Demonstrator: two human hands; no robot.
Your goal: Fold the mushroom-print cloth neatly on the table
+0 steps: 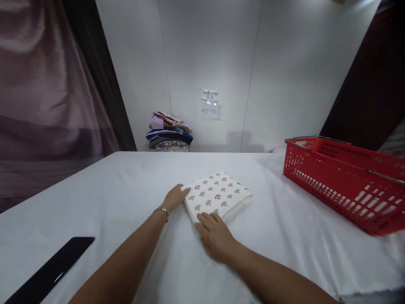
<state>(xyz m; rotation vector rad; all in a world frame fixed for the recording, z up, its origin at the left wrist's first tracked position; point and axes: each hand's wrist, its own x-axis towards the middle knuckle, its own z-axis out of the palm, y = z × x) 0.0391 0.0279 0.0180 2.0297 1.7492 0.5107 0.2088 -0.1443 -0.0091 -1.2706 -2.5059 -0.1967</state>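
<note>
A folded white cloth (213, 195) with grey and red mushroom-like prints lies flat on the white-covered table, its folded layers showing along the near right edge. My left hand (175, 197), with a bracelet at the wrist, rests against the cloth's left corner. Its thumb reaches over the edge and its fingers lie stretched along the side, partly hidden. Over the near corner, my right hand (217, 237) lies flat with its fingertips on the cloth. The fingers are extended and do not wrap round anything.
On the right stands a red plastic basket (335, 179) with metal handles. A dark phone-like slab (52, 270) lies at the near left. Folded clothes (170, 133) are stacked at the table's far edge, before a white wall with paper labels (210, 110). A curtain (47, 105) hangs on the left.
</note>
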